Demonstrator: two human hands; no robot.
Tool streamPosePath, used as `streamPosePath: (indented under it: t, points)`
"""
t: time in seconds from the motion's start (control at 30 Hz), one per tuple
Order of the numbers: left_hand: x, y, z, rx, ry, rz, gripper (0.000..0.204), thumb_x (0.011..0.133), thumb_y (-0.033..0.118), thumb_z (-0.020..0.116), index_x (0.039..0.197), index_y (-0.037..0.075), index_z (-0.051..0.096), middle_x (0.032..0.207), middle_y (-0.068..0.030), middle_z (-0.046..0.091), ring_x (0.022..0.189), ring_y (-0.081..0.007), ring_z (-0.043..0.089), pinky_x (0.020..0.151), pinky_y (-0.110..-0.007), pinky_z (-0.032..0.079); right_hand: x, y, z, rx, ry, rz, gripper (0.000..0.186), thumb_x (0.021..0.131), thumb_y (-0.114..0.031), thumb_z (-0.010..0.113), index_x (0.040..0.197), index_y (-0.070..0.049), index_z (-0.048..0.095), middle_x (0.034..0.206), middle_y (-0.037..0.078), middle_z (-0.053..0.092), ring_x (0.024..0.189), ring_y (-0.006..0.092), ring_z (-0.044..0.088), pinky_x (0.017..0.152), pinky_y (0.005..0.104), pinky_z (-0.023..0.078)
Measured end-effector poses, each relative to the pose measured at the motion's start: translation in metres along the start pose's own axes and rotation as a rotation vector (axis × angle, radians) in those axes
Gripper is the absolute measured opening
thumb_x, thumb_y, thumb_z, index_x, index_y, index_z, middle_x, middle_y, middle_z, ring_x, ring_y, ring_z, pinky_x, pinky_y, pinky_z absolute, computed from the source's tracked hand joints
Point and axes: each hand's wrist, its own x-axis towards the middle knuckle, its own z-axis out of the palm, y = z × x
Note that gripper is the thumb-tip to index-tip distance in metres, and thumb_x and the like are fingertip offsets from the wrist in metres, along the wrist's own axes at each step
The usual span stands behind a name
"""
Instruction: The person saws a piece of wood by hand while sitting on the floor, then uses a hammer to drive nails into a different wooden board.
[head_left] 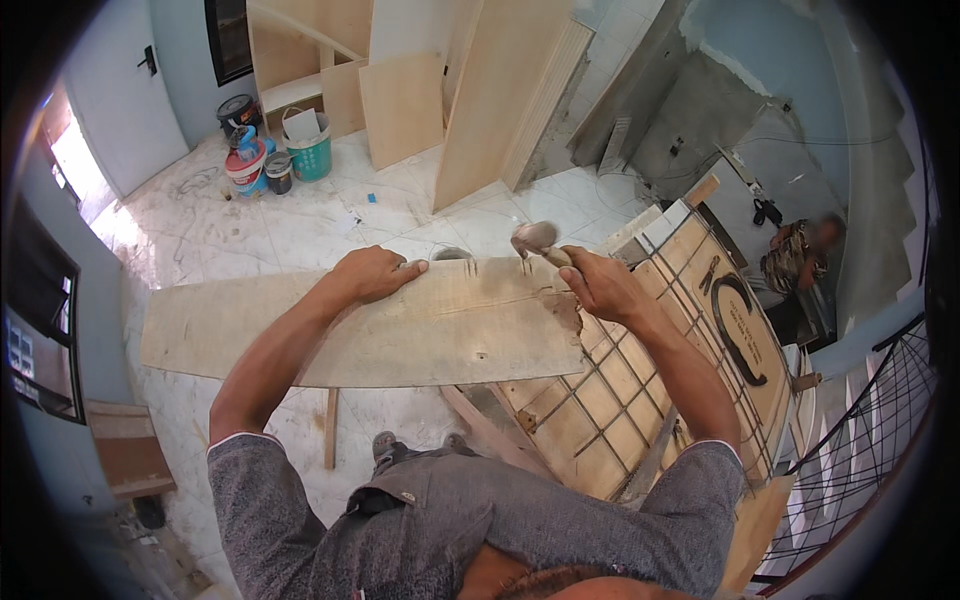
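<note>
Wearer's shirt: grey, short-sleeved [430, 530], nearest to my camera.
Board: one long pale wooden panel [390, 330], in front of the wearer at about the middle of my view; its far edge lies under the hands.
Board's long axis: left to right, crosswise to the body; I see the narrower end pointing left and the broader, ragged end pointing right.
Left hand: on the board's far edge, left of its right half [375, 274]; thumb stretched rightward along the edge, other fingers bent; I cannot tell how firmly they grip, their tips being hidden.
Right hand: above the board's far right corner [605, 285]; fingers closed around the hammer's handle.
Hammer: one [540, 238], held over the far edge; I read its handle as running from the fist up and leftward to the head.
Round container: grey [453, 254], just beyond the far edge, partly hidden.
Bar grid: crossed metal rods [625, 390], right of the body, over pale wooden sheeting; the board's right end overlaps it in my view.
Curved piece: black, C-shaped [735, 335], right of the grid's middle; pliers [710, 273] near its upper end.
Co-worker: one person [795, 255], seated low at far right.
Buckets: a teal one [310, 158] and a red-and-white one [246, 172], far left on the pale floor [215, 235].
Upright panels: pale wood [500, 100], leaning at the back.
</note>
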Motion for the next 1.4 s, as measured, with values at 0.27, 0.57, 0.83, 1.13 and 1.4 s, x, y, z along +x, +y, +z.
streamPosePath:
  t: [0.27,0.57,0.83,1.13,1.4]
  points:
    - [0.005,-0.002,0.000,0.007,-0.025,0.006,0.078,0.096,0.063,0.029,0.093,-0.003,0.070,0.093,-0.0272,0.068,0.093,-0.0421,0.064,0.084,-0.047,0.049,-0.004,-0.003,-0.002,-0.007,-0.044,0.004,0.039,0.100,-0.032,0.046,0.118,0.001,0.054,0.091,0.026,0.066,0.077,0.0451,0.064,0.071,0.0499,0.051]
    - [0.005,-0.001,-0.003,-0.005,-0.052,-0.016,0.077,0.096,0.064,0.028,0.098,0.000,0.071,0.098,-0.0264,0.068,0.095,-0.0421,0.064,0.086,-0.048,0.049,-0.006,0.001,-0.009,0.167,0.328,-0.290,0.039,0.098,-0.033,0.050,0.118,-0.001,0.055,0.090,0.025,0.066,0.079,0.0433,0.066,0.070,0.0487,0.052]
    - [0.007,-0.005,0.003,0.009,-0.017,-0.001,0.079,0.095,0.064,0.029,0.095,-0.003,0.070,0.097,-0.0280,0.067,0.094,-0.0426,0.063,0.084,-0.047,0.049,-0.008,-0.004,-0.011,0.118,0.213,-0.090,0.039,0.098,-0.030,0.051,0.122,0.000,0.053,0.093,0.024,0.067,0.081,0.0442,0.065,0.069,0.0458,0.053]
    - [0.009,-0.004,0.004,-0.023,0.019,0.023,0.079,0.095,0.064,0.029,0.094,-0.003,0.070,0.095,-0.0282,0.067,0.093,-0.0426,0.064,0.084,-0.047,0.049,0.000,0.003,-0.001,0.078,0.087,0.001,0.039,0.099,-0.033,0.047,0.119,0.000,0.054,0.092,0.026,0.066,0.079,0.0450,0.065,0.071,0.0484,0.053]
    - [0.012,-0.006,0.007,-0.011,0.019,0.025,0.082,0.094,0.068,0.029,0.092,-0.002,0.071,0.092,-0.0269,0.068,0.091,-0.0421,0.064,0.082,-0.047,0.050,0.003,0.020,0.013,0.016,0.009,0.040,0.042,0.099,-0.036,0.045,0.121,-0.002,0.053,0.087,0.026,0.066,0.075,0.0446,0.065,0.067,0.0505,0.052]
